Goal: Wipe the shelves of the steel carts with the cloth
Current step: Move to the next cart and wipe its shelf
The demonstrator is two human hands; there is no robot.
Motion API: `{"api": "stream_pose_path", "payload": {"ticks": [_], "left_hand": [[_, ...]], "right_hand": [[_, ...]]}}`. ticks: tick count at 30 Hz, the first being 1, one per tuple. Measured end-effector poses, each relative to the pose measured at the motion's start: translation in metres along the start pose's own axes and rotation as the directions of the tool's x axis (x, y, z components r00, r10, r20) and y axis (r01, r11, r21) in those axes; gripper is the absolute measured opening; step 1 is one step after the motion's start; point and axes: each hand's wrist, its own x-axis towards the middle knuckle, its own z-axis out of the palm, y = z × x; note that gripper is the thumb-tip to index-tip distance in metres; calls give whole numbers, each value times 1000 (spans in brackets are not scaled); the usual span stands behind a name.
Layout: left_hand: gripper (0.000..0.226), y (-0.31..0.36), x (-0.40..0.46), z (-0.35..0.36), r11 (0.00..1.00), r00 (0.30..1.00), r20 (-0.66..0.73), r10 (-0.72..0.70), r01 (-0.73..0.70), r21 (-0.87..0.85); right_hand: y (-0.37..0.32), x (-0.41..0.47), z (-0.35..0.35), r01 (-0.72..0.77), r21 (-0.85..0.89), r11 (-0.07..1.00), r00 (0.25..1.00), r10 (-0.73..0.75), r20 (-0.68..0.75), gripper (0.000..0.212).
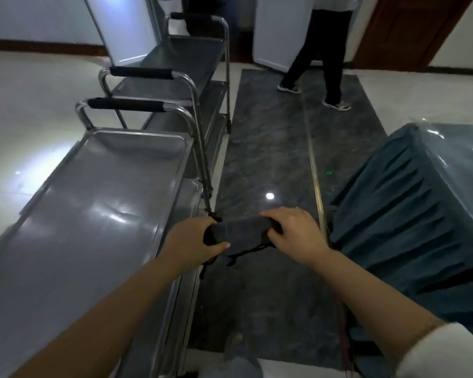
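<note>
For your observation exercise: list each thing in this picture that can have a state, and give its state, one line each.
Cloth: folded, held in the air between both hands, not touching any shelf.
Left hand: closed on the cloth.
Right hand: closed on the cloth.
Near cart's top shelf: bare, shiny.
Blue cover: draped in pleats.

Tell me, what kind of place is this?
Probably a hospital or clinic service area, though I can't be sure. Three steel carts with padded push handles stand in a row, a table draped in teal cloth under clear plastic stands opposite, and the floor is polished tile with a dark stone strip.
</note>
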Motion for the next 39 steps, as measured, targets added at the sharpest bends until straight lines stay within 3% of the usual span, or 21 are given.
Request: {"api": "stream_pose_path", "payload": {"ticks": [6,10,15,21,25,28,35,39], "left_hand": [[43,-40,37,4,993,995,-34,-92,89,-81],[44,-61,54,16,967,974,-25,-225,220,-130],[26,-67,63,35,882,908,-41,-417,393,-259],[23,-42,75,48,752,767,-130,-629,557,-353],[45,-28,74,76,666,650,-179,-738,659,-351],[54,-23,73,101,642,602,-227,-766,692,-331],[58,-70,75,175,600,503,-360,-786,763,-242],[57,-131,78,243,566,456,-388,-801,789,-241]], "right_hand": [[10,82,16,130,5,991,987,-130,92,39],[15,129,29,224,55,973,960,-230,159,37],[27,190,48,363,16,932,898,-354,261,38],[36,256,65,585,72,808,727,-561,396,38],[45,280,80,716,144,684,581,-697,421,37],[51,289,98,761,195,619,503,-752,425,35],[61,303,207,799,240,551,406,-789,461,39],[68,313,307,781,299,549,393,-803,447,41]]}}
